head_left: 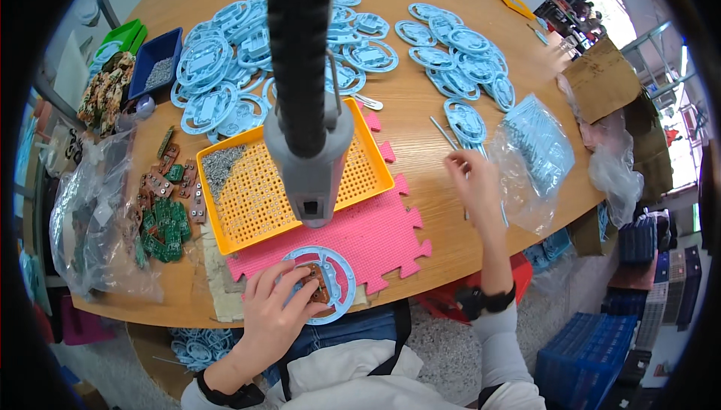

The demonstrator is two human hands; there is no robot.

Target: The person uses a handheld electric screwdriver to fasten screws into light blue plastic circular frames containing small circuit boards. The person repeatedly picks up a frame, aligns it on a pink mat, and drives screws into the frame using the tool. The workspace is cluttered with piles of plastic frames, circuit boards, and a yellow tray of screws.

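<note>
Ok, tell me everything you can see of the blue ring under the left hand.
The blue ring is a round, light blue frame, plastic by the look of it, with an outer rim and inner ribs around an open middle. A small brown circuit board sits in that middle. The ring lies flat at the near table edge, partly on the pink foam mat. The left hand covers its left side, fingers on the board. The right hand is well away from it.
</note>
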